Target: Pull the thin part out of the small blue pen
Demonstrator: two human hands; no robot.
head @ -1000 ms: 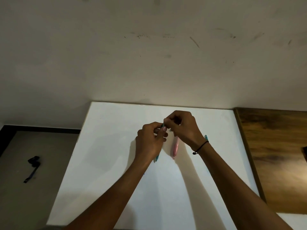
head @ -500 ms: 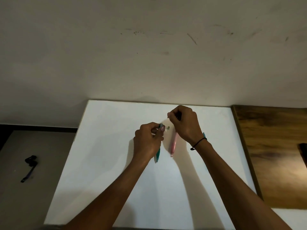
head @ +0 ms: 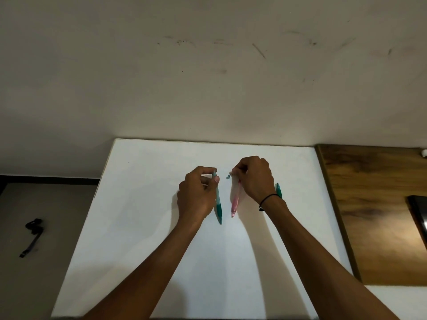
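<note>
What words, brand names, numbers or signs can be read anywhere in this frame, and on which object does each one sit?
None can be read.
Teal pen gripped by the left hand: no print shows on its barrel.
Pink pen under the right hand: any marking is too small and blurred to tell.
Second teal pen behind the right wrist: mostly hidden.
White board and wall: only scuffs, no writing.

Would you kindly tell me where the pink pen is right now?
In the head view, the pink pen lies on the white board, centre, partly under the right hand, beside the green pen.
</note>
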